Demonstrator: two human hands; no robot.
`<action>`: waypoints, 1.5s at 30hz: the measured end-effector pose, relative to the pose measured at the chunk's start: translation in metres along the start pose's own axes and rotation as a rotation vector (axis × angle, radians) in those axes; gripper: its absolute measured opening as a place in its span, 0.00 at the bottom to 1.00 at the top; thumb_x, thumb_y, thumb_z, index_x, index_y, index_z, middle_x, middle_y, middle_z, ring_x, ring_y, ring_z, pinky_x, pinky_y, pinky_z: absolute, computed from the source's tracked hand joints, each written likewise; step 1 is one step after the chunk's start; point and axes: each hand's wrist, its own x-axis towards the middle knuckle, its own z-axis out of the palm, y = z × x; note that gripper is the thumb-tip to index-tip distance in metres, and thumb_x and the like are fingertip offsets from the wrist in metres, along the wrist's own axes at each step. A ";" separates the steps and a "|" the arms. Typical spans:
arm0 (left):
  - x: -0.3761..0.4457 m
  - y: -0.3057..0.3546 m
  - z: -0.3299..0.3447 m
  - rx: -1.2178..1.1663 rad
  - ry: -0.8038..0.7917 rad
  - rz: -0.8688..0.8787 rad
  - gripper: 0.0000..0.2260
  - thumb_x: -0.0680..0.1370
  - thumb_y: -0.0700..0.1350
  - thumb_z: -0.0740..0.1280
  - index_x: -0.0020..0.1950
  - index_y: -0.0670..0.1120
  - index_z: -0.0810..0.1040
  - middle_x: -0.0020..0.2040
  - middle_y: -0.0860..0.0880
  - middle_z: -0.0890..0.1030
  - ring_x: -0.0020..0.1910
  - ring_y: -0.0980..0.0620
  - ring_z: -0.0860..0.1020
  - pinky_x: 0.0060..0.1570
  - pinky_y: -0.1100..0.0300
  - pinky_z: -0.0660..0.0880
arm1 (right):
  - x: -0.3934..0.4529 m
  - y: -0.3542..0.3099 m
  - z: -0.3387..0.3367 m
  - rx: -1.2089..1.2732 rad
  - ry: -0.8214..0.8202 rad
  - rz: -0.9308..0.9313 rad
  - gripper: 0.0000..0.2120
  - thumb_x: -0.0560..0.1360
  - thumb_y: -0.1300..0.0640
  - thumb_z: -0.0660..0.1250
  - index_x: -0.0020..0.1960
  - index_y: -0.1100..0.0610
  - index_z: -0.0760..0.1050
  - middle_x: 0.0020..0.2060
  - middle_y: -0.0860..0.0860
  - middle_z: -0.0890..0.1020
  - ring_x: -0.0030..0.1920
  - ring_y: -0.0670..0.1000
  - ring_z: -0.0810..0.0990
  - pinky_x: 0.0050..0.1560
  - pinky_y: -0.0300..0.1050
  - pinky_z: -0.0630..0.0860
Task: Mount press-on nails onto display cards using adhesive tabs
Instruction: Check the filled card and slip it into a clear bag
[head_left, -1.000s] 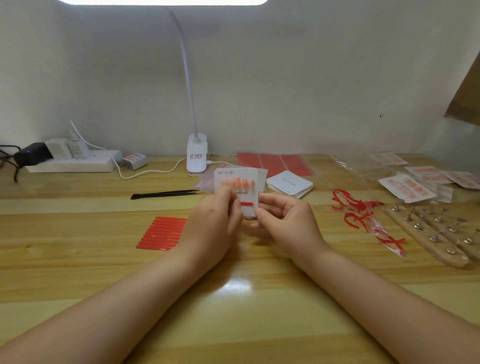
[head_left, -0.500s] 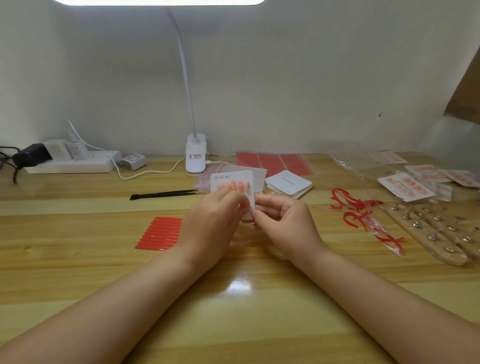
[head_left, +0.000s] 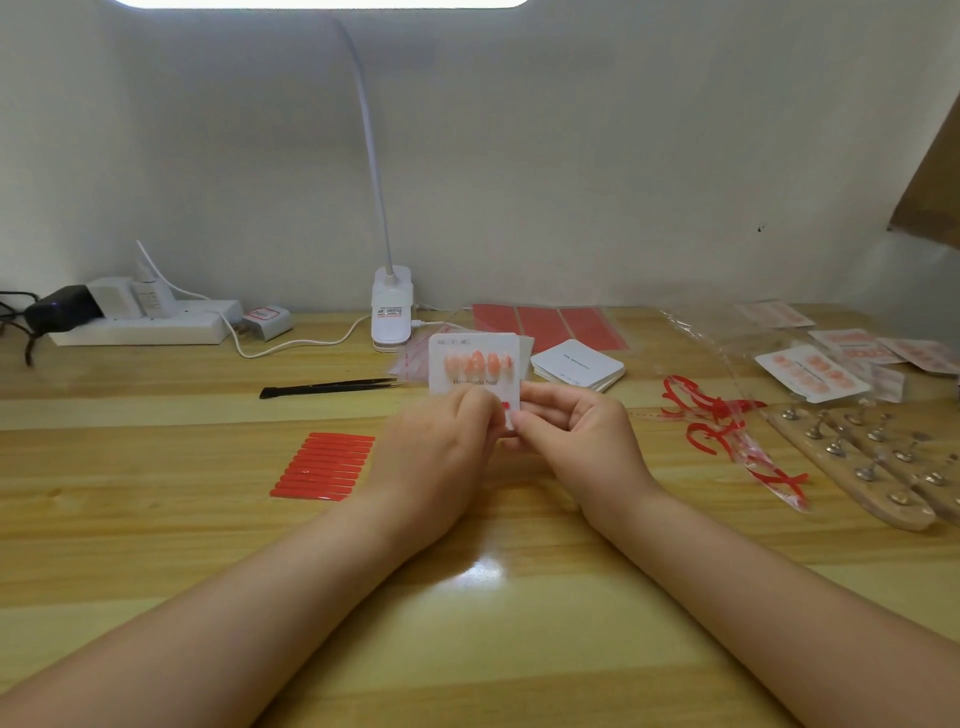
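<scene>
A white display card stands upright above the table centre, with a row of several peach press-on nails across its upper half. My left hand grips its lower left part. My right hand pinches its lower right edge, where a bit of a red adhesive strip shows between the fingers. The card's lower half is hidden by my fingers. A stack of red adhesive strips lies on the table to the left of my left hand.
Black tweezers lie behind the strips. A stack of blank cards, red adhesive sheets and a lamp base sit at the back. Peeled red backings, wooden nail stands and bagged finished cards fill the right; a power strip sits far left.
Both hands shifted slightly on the card; my fingers now cover more of its lower part and most of the red strip seen a second ago.
</scene>
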 end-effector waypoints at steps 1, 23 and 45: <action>0.000 0.000 0.000 -0.016 0.005 -0.008 0.09 0.78 0.46 0.62 0.44 0.42 0.77 0.38 0.45 0.79 0.30 0.43 0.74 0.27 0.55 0.69 | 0.001 0.000 0.000 0.011 0.005 0.004 0.17 0.75 0.72 0.65 0.47 0.50 0.81 0.41 0.49 0.87 0.43 0.48 0.86 0.40 0.36 0.80; 0.002 -0.001 -0.002 -0.060 0.032 -0.071 0.07 0.77 0.43 0.63 0.45 0.41 0.77 0.41 0.44 0.79 0.35 0.39 0.76 0.30 0.50 0.71 | -0.002 0.000 0.003 -0.017 -0.044 0.016 0.18 0.75 0.73 0.65 0.46 0.50 0.81 0.37 0.47 0.86 0.42 0.45 0.85 0.40 0.36 0.80; -0.001 -0.004 -0.003 -0.128 0.091 0.071 0.13 0.78 0.45 0.63 0.52 0.41 0.84 0.40 0.42 0.78 0.31 0.42 0.76 0.28 0.50 0.76 | 0.002 0.002 -0.002 0.142 0.042 0.119 0.13 0.75 0.71 0.66 0.50 0.55 0.80 0.43 0.54 0.87 0.44 0.51 0.86 0.40 0.38 0.80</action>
